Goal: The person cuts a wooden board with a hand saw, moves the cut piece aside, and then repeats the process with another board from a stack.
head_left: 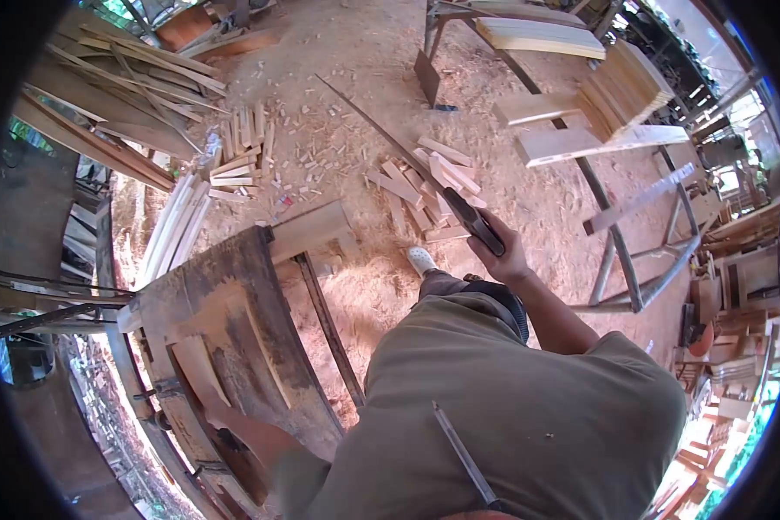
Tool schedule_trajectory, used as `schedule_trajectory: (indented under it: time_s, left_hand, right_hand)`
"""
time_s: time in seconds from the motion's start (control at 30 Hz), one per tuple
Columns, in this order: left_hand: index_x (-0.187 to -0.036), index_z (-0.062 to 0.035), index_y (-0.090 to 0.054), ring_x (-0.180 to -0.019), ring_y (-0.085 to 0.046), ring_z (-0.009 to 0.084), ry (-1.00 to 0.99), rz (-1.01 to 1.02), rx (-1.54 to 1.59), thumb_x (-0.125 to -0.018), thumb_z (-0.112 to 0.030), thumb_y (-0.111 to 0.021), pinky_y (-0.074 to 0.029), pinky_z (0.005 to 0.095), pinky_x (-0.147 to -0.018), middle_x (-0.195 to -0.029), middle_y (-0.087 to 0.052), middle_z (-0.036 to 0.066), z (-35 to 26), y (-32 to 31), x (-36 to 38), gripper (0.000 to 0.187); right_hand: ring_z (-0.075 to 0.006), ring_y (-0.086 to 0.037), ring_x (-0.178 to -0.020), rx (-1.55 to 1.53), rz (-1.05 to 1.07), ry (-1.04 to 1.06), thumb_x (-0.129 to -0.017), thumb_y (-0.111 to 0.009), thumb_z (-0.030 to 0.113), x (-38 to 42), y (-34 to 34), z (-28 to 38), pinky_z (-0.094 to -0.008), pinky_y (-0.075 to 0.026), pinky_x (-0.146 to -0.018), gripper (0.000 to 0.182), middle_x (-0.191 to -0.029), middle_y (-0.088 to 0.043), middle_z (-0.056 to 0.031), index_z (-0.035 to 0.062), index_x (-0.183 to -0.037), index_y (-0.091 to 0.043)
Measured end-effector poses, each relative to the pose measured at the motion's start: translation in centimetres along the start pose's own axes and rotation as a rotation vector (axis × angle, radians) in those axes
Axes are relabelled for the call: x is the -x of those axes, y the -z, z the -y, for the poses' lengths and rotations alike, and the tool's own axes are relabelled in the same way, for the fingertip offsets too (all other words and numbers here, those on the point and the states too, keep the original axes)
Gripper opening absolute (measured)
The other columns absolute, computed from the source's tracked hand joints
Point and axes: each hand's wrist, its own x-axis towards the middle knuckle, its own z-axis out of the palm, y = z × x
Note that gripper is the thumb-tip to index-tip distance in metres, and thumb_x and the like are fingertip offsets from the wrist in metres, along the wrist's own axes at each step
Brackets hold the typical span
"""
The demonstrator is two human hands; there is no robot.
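Note:
My right hand (513, 251) is closed around the dark handle of a handsaw (407, 150), held out in front of me. Its long, tapering blade points up and to the left over the floor. On the left, my left hand (219, 414) is low at a wooden workbench (225, 303), against the end of a pale wooden board (198, 364) lying on it. The fingers of that hand do not show clearly. Another pale board (312, 230) juts out from the bench's far corner.
Wood offcuts (429, 186) lie on the sawdust-covered floor ahead, beside a shoe (420, 260). More offcuts and long strips (178, 230) are farther left. A metal frame (620, 260) stands to the right, with stacked boards (624, 91) on it. Planks lean at the upper left.

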Motion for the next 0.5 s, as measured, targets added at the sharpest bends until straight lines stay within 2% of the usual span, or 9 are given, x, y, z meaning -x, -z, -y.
schedule_trajectory:
  time_s: [0.03,0.17,0.2,0.3,0.33,0.37,0.43,0.5]
  left_hand:
    - [-0.102,-0.0045,-0.073,-0.105,-0.066,0.0314,0.007,-0.014,0.007,-0.075,-0.054,-0.077,-0.057,0.0443,-0.084,-0.102,-0.069,0.020,-0.6,-0.3,-0.7,0.056]
    - [-0.102,-0.0038,-0.072,-0.100,-0.065,0.0322,-0.523,-0.137,-0.024,-0.081,-0.050,-0.071,-0.055,0.0448,-0.082,-0.098,-0.068,0.020,-3.3,-1.7,-0.8,0.051]
    - [-0.102,-0.0036,-0.072,-0.098,-0.065,0.0324,-0.670,-0.166,-0.034,-0.082,-0.049,-0.070,-0.055,0.0449,-0.081,-0.097,-0.068,0.020,-3.7,-2.3,1.5,0.050]
    - [-0.102,-0.0031,-0.071,-0.094,-0.065,0.0330,-1.083,-0.214,-0.056,-0.087,-0.046,-0.066,-0.054,0.0453,-0.080,-0.095,-0.067,0.020,-4.0,-3.3,3.5,0.046]
    - [-0.102,-0.0029,-0.070,-0.093,-0.065,0.0332,-1.183,-0.218,-0.072,-0.088,-0.045,-0.064,-0.053,0.0454,-0.079,-0.094,-0.067,0.020,-3.0,-3.4,3.5,0.045]
    - [-0.102,-0.0027,-0.070,-0.092,-0.065,0.0335,-1.257,-0.216,-0.106,-0.090,-0.044,-0.063,-0.053,0.0455,-0.079,-0.093,-0.067,0.019,-3.6,-4.1,3.1,0.044]
    - [-0.102,-0.0024,-0.069,-0.089,-0.065,0.0339,-1.328,-0.213,-0.217,-0.093,-0.042,-0.060,-0.052,0.0458,-0.078,-0.092,-0.067,0.019,-6.1,-6.3,2.4,0.042]
    - [-0.102,-0.0020,-0.068,-0.086,-0.065,0.0343,-1.322,-0.198,-0.390,-0.095,-0.040,-0.057,-0.052,0.0460,-0.077,-0.090,-0.066,0.019,-7.2,-7.9,0.4,0.041]
  right_hand:
    - [-0.0102,-0.061,-0.090,-0.021,0.004,-0.016,-0.088,-0.073,0.013,-1.4,0.2,-0.8,-0.0266,-0.050,-0.081,0.052,-0.100,-0.068,-0.0093,-0.0005,-0.134,-0.053]
    - [-0.0151,-0.065,-0.091,0.017,0.094,0.043,-0.087,-0.075,0.017,-8.2,1.6,-4.0,-0.0301,-0.052,-0.082,0.054,-0.102,-0.069,-0.0125,0.0015,-0.135,-0.054]
    - [-0.0173,-0.067,-0.092,0.051,0.139,0.012,-0.087,-0.075,0.017,-10.1,2.4,-3.9,-0.0314,-0.053,-0.083,0.054,-0.106,-0.069,-0.0159,0.0014,-0.134,-0.054]
    - [-0.0217,-0.070,-0.093,0.205,0.277,0.025,-0.085,-0.075,0.017,-15.5,4.6,-3.7,-0.0333,-0.054,-0.082,0.054,-0.107,-0.070,-0.0187,0.0015,-0.133,-0.055]
    - [-0.0228,-0.070,-0.092,0.255,0.303,0.175,-0.086,-0.074,0.015,-17.3,5.1,-4.5,-0.0330,-0.054,-0.081,0.055,-0.106,-0.070,-0.0187,0.0013,-0.135,-0.054]
    - [-0.0239,-0.071,-0.091,0.300,0.362,0.329,-0.086,-0.073,0.013,-19.2,5.4,-5.2,-0.0326,-0.054,-0.080,0.056,-0.105,-0.070,-0.0187,0.0011,-0.136,-0.052]
    - [-0.0276,-0.072,-0.095,0.429,0.439,0.267,-0.083,-0.076,0.016,-21.7,5.4,-4.3,-0.0348,-0.055,-0.081,0.056,-0.107,-0.071,-0.0185,0.0036,-0.134,-0.056]
    - [-0.0276,-0.072,-0.097,0.441,0.512,0.265,-0.083,-0.076,0.015,-23.7,4.7,-6.3,-0.0349,-0.055,-0.084,0.056,-0.109,-0.071,-0.0180,0.0047,-0.135,-0.056]
